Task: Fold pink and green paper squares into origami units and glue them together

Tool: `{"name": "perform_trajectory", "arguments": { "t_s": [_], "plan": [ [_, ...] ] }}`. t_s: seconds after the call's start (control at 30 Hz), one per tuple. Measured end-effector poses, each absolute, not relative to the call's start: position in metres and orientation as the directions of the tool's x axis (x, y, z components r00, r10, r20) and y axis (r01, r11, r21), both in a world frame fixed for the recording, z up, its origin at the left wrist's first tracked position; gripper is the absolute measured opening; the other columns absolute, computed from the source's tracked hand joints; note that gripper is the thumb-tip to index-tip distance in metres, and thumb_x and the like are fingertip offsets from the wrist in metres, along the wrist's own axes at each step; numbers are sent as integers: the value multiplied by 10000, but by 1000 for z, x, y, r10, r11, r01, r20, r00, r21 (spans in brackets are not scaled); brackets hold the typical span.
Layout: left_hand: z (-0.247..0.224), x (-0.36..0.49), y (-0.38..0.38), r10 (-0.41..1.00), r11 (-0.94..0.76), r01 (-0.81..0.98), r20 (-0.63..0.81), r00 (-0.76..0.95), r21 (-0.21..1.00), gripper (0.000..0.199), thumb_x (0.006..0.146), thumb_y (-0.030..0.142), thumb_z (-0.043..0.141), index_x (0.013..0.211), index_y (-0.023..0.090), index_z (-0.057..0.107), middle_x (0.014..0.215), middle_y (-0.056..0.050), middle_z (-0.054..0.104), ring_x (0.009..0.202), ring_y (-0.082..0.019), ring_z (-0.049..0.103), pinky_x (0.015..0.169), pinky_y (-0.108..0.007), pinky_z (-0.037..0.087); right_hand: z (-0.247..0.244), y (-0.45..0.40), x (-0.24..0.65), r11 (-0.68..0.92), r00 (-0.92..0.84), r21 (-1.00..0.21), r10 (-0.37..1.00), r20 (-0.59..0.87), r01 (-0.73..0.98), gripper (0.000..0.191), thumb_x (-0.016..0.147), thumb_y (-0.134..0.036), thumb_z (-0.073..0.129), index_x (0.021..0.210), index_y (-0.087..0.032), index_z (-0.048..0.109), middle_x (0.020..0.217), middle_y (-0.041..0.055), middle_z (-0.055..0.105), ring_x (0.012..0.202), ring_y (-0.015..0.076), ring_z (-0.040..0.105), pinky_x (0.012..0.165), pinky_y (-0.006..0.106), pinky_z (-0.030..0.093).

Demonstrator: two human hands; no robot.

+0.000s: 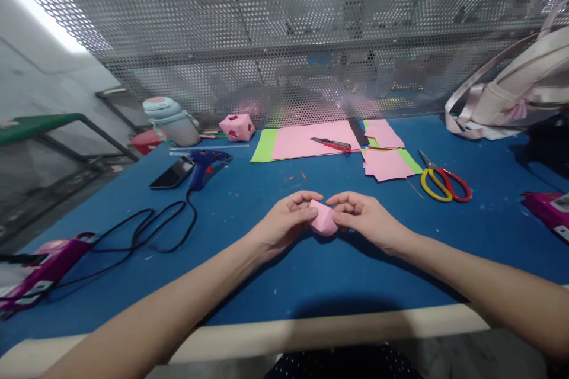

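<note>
Between my two hands is a small folded piece of pink paper (324,219), held just above the blue tabletop near its front middle. My left hand (291,216) pinches its left side between thumb and fingers. On the other side, my right hand (362,216) grips the right edge with thumb and bent fingers. Beyond the hands lie pink and green paper sheets (302,139) with a red utility knife (331,144) on top. A stack of smaller pink paper pieces (386,164) is to the right of them.
Scissors (444,180) with yellow and red handles lie at right. At left are a blue glue gun (202,166), a phone (172,173), a looped black cord (146,228) and a purple power strip (48,269). Behind stand a bottle (171,121), a pink paper polyhedron (239,127) and a bag (511,92).
</note>
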State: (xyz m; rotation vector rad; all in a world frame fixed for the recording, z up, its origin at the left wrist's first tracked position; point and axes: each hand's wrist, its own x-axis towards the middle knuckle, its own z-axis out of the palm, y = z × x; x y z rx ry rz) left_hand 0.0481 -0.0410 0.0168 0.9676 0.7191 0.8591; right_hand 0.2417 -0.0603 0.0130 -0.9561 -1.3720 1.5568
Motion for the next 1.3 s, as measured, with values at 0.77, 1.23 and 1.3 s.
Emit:
{"name": "perform_trajectory", "arguments": {
  "t_s": [0.77, 1.23, 1.3],
  "plan": [
    [46, 12, -3, 939, -343, 479, 300, 166, 808, 288, 780, 309, 633, 1041, 191, 599, 811, -14, 633, 731, -151, 577, 684, -263, 432, 18, -41, 266, 305, -355, -863, 921, 159, 404, 206, 860, -258, 525, 1041, -170, 567, 984, 57, 654, 862, 143, 598, 772, 300, 471],
    [33, -60, 87, 730, -536, 827, 400, 555, -169, 277, 847, 202, 404, 1042, 211, 601, 878, -66, 666, 856, -255, 578, 876, -435, 356, 11, 19, 371, 430, -413, -61, 892, 184, 901, 240, 827, -297, 577, 1016, -151, 563, 1086, 140, 597, 1011, 248, 535, 819, 325, 398],
    [27, -62, 88, 722, -556, 804, 356, 593, -211, 278, 845, 190, 406, 1044, 232, 594, 855, -44, 668, 825, -241, 579, 874, -433, 364, 9, 21, 378, 416, -404, -34, 897, 181, 909, 238, 858, -340, 547, 1014, -160, 556, 1054, 123, 612, 970, 224, 554, 775, 297, 403]
  ]
}}
